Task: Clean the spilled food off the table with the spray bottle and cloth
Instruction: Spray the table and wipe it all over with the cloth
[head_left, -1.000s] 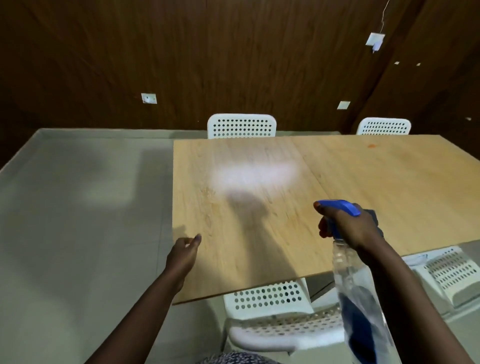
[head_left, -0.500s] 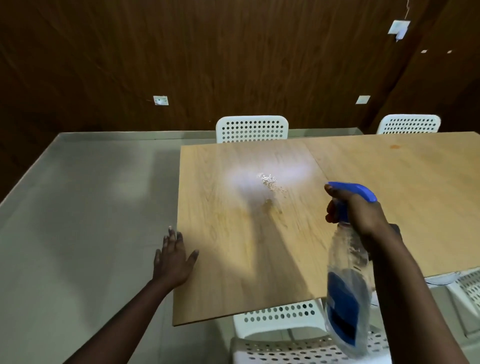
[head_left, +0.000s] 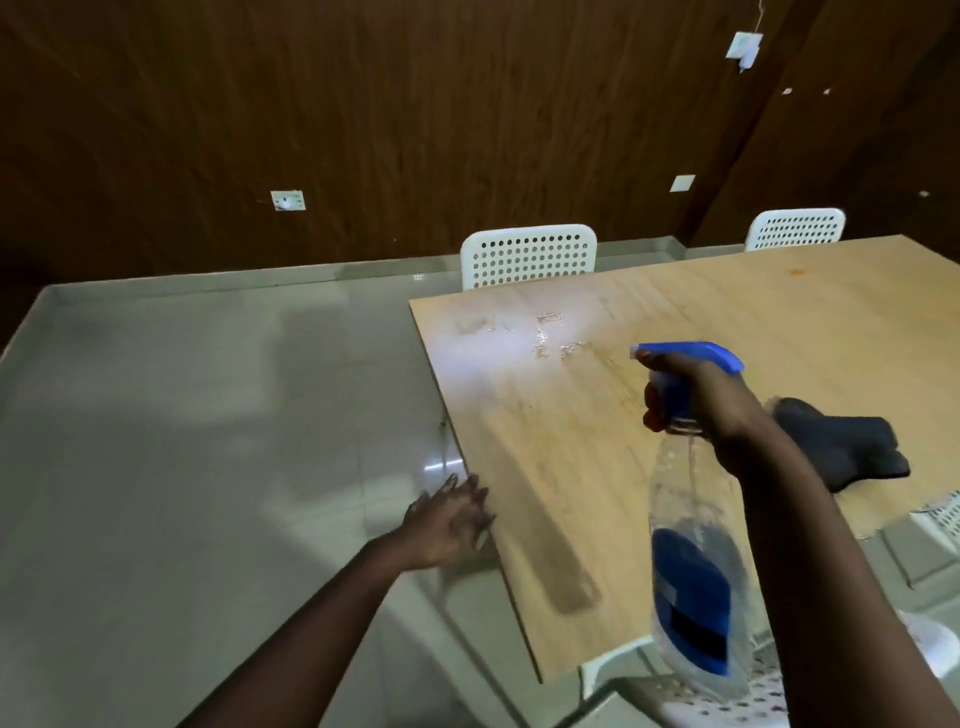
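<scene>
My right hand (head_left: 696, 400) grips the neck of a clear spray bottle (head_left: 693, 587) with a blue trigger head and blue label, held over the wooden table (head_left: 779, 322). Its nozzle points toward the far left part of the table, where pale spilled food (head_left: 550, 335) lies in a bright glare patch. A dark cloth (head_left: 841, 449) lies crumpled on the table just behind my right wrist. At the table's left edge my left hand (head_left: 452, 519) hangs with fingers loosely spread, holding nothing.
White perforated chairs stand at the far side (head_left: 527, 254), far right (head_left: 795, 228) and under the near edge (head_left: 701, 696). Grey tiled floor (head_left: 208, 441) spreads to the left. A dark wood-panelled wall (head_left: 467, 104) closes the back. A small orange stain (head_left: 797, 271) marks the far right tabletop.
The view has swung left, so the table now sits further right. The dark cloth has come into view behind my right wrist. My left hand stays by the table's left edge.
</scene>
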